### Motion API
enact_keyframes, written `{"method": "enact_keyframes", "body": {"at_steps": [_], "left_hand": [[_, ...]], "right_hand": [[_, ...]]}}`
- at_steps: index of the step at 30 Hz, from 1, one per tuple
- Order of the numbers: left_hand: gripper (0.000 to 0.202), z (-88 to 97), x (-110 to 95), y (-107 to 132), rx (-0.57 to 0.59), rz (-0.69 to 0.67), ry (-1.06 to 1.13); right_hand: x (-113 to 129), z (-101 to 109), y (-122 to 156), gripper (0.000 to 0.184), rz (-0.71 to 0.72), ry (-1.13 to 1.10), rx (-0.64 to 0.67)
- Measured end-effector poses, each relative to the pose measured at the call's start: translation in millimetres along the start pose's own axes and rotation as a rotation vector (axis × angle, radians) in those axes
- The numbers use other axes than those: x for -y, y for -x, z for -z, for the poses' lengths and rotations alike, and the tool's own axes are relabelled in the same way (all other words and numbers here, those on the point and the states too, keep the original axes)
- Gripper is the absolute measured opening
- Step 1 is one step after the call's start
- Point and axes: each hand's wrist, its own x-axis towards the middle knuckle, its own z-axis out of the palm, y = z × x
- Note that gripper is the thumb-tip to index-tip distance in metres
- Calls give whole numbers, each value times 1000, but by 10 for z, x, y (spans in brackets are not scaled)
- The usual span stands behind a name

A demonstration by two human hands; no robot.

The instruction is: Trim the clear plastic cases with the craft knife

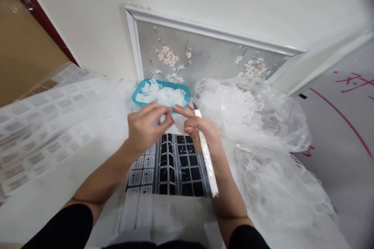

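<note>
- Sheet (pixel 184 161): near side of the tub (pixel 136 96), below both hands;
- knife (pixel 207 155): long axis toward the tub, clasped in right grip (pixel 206 134);
- left grip (pixel 147 126): just before the tub, fingertips pressed together; anything pinched too blurred to tell.

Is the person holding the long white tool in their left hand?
No, the long white tool is in the right hand.

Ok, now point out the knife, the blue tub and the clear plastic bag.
Knife (pixel 206 156), head view: middle of its long white part.
Blue tub (pixel 136 96), head view: left end of its wall.
Clear plastic bag (pixel 288 122), head view: its right side.
</note>
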Motion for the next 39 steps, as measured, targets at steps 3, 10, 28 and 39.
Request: {"method": "enact_keyframes", "body": {"at_steps": [3,10,28,39], "left_hand": [[6,3,108,-55,-99,221,153],[9,21,51,-42,87,353,329],[21,81,17,-60,639,666,579],[43,-161,13,-39,276,1435,1575]], "right_hand": [[101,42,10,16,73,2,-61],[202,63,38,26,-108,-158,-143],[99,-7,-31,29,-616,-748,-443],[-36,-162,20,13,-53,49,-429]]}}
